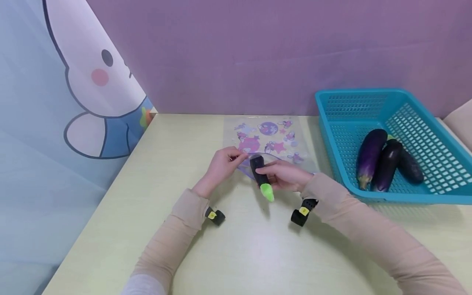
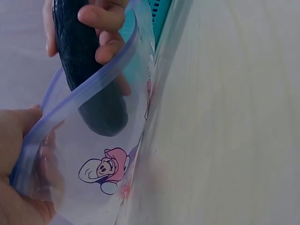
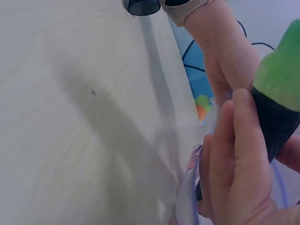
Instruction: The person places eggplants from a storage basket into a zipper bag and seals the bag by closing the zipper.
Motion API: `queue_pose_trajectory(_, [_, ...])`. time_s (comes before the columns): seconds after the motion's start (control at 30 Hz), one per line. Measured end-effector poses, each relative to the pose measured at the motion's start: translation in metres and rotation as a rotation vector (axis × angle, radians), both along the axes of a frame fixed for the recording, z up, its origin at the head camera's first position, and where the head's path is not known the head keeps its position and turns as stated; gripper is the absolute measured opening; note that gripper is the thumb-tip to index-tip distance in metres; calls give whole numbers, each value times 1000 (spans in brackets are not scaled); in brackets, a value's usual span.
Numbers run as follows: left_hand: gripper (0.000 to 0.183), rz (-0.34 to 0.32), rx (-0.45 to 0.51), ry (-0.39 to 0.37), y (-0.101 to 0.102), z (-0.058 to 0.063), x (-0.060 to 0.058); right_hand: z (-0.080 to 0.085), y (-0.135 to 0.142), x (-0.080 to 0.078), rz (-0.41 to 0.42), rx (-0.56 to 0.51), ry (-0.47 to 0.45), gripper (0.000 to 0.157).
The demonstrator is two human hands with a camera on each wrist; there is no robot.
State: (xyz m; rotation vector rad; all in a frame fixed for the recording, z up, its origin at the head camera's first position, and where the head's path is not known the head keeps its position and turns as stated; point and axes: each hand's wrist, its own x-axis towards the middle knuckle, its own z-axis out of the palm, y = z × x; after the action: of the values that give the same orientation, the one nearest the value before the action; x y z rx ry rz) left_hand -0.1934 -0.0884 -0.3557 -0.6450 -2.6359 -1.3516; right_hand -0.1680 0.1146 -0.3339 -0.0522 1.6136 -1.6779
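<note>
My right hand (image 1: 289, 175) grips a slim, near-black eggplant (image 1: 257, 165) with a bright green cap. Its rounded dark end points into the mouth of a clear printed zip bag (image 1: 248, 144), whose lilac rim crosses in front of it in the left wrist view. The green cap (image 3: 283, 70) sticks out on the near side of the fingers. With thumb and fingers, my left hand (image 1: 220, 167) pinches the bag's rim at the left and the mouth gapes. Pink and purple cartoon figures and stars cover the bag, which lies flat on the table behind the hands.
On the right stands a blue-green plastic basket (image 1: 329, 137) holding two glossy purple eggplants (image 1: 371, 152) and a darker one (image 1: 410, 167). A purple wall (image 1: 236, 57) rises behind the pale table (image 1: 155, 196). A printed blue curtain (image 1: 33, 172) hangs at the left.
</note>
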Motion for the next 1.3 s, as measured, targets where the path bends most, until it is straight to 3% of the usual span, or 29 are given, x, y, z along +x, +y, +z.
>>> queue_pose_trajectory(0.27, [18,-32,33,23,0,0,-1,-6,-2,-4,-90,-28,-7,49])
queue_pose_trajectory(0.73, [16,-92,95,49,2,-5,1,-15,-10,-15,-179,-79,-42,48])
queue_pose_trajectory(1.07, [13,-107,146,72,2,-7,4,-21,-13,-27,-258,-182,-104,50])
queue_pose_trajectory(1.3, [12,-120,167,102,3,-7,2,-21,-20,-37,-331,-262,-120,19])
